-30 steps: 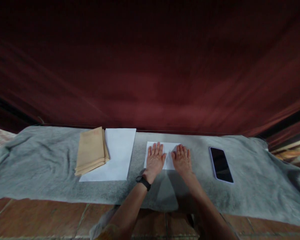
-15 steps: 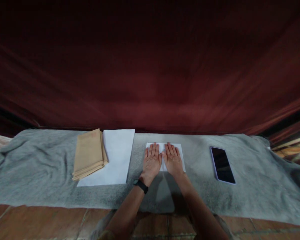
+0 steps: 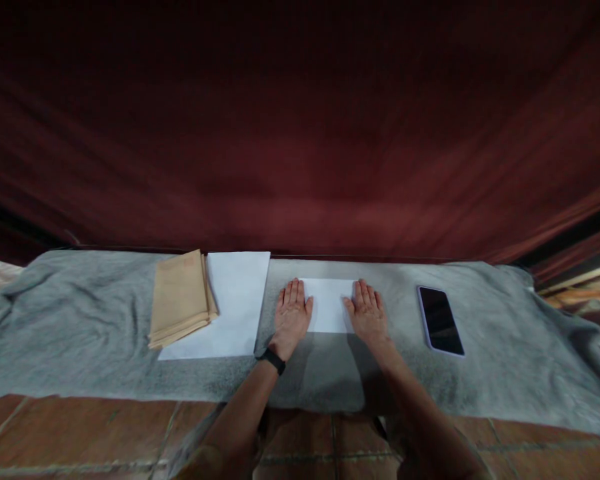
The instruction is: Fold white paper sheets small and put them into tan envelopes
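Observation:
A small white rectangle of paper (image 3: 329, 305), apparently folded, lies flat on the grey cloth in front of me. My left hand (image 3: 293, 312) rests palm down over its left edge, fingers stretched out and pointing away from me. Over the right edge my right hand (image 3: 367, 312) is also laid flat, its thumb spread towards the middle. The paper's centre shows between the two hands, while its side edges are covered by them. Neither hand grips anything.
Left of the paper, brown envelopes (image 3: 179, 297) are stacked partly over large white sheets (image 3: 237, 303). A phone (image 3: 441, 321) in a lilac case lies to the right. Grey cloth (image 3: 90, 320) covers the surface; a dark red fabric wall (image 3: 300, 167) rises behind it.
My hands have slid apart from the paper's middle, the left one leftward and the right one rightward, baring its centre. Both stay flat. The view has shifted slightly.

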A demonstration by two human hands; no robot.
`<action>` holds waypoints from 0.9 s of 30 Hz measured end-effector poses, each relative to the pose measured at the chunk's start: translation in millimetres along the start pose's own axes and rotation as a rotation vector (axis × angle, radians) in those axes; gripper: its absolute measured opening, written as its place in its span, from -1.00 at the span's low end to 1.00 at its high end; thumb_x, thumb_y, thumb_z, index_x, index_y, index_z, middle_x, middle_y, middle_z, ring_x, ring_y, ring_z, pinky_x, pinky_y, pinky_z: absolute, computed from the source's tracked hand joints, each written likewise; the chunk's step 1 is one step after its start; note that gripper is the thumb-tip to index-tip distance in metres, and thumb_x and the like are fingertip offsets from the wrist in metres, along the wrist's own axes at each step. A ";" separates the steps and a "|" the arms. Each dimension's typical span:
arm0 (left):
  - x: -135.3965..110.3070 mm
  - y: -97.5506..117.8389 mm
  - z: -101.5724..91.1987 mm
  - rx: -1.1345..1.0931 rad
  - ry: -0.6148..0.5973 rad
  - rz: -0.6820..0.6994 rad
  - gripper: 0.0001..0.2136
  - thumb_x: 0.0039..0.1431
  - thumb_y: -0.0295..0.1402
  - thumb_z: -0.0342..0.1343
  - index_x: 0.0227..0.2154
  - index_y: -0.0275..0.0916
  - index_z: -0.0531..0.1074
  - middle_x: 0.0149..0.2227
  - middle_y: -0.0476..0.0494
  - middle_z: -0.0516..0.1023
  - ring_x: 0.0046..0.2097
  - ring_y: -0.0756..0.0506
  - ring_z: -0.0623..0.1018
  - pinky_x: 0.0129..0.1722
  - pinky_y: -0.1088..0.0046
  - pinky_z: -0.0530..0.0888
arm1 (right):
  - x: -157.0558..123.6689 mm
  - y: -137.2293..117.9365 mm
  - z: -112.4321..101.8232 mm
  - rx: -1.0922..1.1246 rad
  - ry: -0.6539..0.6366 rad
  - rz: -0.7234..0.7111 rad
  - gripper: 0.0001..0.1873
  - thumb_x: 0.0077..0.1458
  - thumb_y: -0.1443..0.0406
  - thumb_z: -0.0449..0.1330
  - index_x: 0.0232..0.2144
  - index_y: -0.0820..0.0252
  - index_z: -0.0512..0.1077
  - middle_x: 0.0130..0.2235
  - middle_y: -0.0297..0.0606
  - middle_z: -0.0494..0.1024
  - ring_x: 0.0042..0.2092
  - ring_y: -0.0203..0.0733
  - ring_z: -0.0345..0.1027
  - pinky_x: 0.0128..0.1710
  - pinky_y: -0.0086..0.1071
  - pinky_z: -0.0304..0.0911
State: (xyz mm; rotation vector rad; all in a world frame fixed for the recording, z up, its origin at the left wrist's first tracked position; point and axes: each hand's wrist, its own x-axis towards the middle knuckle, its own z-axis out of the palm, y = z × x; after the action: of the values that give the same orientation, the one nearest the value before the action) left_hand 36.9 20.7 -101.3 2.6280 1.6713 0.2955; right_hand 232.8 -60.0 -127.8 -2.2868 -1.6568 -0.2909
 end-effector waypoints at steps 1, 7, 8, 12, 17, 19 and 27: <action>0.9 -0.2 -1.2 0.003 0.000 0.000 -0.45 0.47 -0.22 -0.24 0.40 -0.39 0.16 0.43 -0.30 0.20 0.45 -0.21 0.19 0.43 0.15 0.10 | -0.2 1.8 -0.6 0.000 -0.009 0.002 -0.32 0.46 0.07 -0.19 0.38 0.44 0.18 0.38 0.09 0.26 0.37 0.15 0.16 0.36 0.02 0.02; 6.1 2.9 -5.8 0.020 0.003 -0.019 -0.45 0.47 -0.21 -0.22 0.38 -0.41 0.18 0.39 -0.35 0.27 0.41 -0.27 0.26 0.38 0.08 0.18 | 4.0 1.3 -5.9 -0.019 -0.026 0.070 -0.32 0.46 0.07 -0.20 0.35 0.47 0.23 0.36 0.12 0.29 0.38 0.19 0.15 0.35 0.06 0.03; 6.6 3.3 -6.0 0.018 0.001 -0.020 -0.44 0.46 -0.20 -0.21 0.39 -0.41 0.17 0.39 -0.35 0.27 0.40 -0.28 0.26 0.38 0.07 0.19 | 6.0 -0.4 -7.3 -0.018 -0.015 0.083 -0.31 0.46 0.08 -0.21 0.34 0.51 0.24 0.36 0.15 0.28 0.38 0.20 0.14 0.35 0.06 0.03; 7.0 3.4 -5.4 0.012 -0.001 -0.019 -0.43 0.46 -0.19 -0.20 0.39 -0.43 0.15 0.42 -0.36 0.21 0.42 -0.28 0.22 0.40 0.08 0.16 | 12.5 -13.8 -9.1 0.040 0.031 -0.010 -0.32 0.47 0.10 -0.21 0.36 0.52 0.19 0.40 0.13 0.21 0.41 0.14 0.10 0.36 0.00 0.04; 6.3 1.7 -1.8 0.011 0.003 -0.018 -0.42 0.47 -0.19 -0.24 0.39 -0.46 0.14 0.44 -0.34 0.15 0.46 -0.26 0.14 0.44 0.09 0.07 | 7.2 -32.5 3.1 0.090 0.028 -0.169 -0.36 0.47 0.10 -0.16 0.38 0.42 0.19 0.38 0.06 0.27 0.39 0.05 0.14 0.37 -0.07 0.05; 6.5 0.7 -0.4 0.004 0.002 -0.023 -0.42 0.47 -0.20 -0.24 0.40 -0.45 0.14 0.44 -0.32 0.14 0.46 -0.24 0.13 0.44 0.09 0.06 | 4.1 -31.0 8.0 0.065 0.042 -0.138 -0.35 0.47 0.10 -0.15 0.37 0.46 0.19 0.37 0.11 0.28 0.38 0.09 0.16 0.37 -0.05 0.04; 5.1 -6.1 -1.0 -0.006 0.004 -0.093 -0.42 0.46 -0.22 -0.22 0.40 -0.45 0.12 0.44 -0.35 0.13 0.47 -0.25 0.11 0.45 0.10 0.04 | 2.3 -4.3 7.3 0.005 0.049 -0.050 -0.29 0.47 0.05 -0.20 0.37 0.50 0.18 0.37 0.17 0.26 0.36 0.13 0.18 0.36 -0.02 0.04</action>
State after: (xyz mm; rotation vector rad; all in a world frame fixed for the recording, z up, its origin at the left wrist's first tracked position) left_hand 33.4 27.8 -100.2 2.5377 1.7847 0.3038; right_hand 229.3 -54.1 -133.4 -2.2188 -1.6906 -0.3505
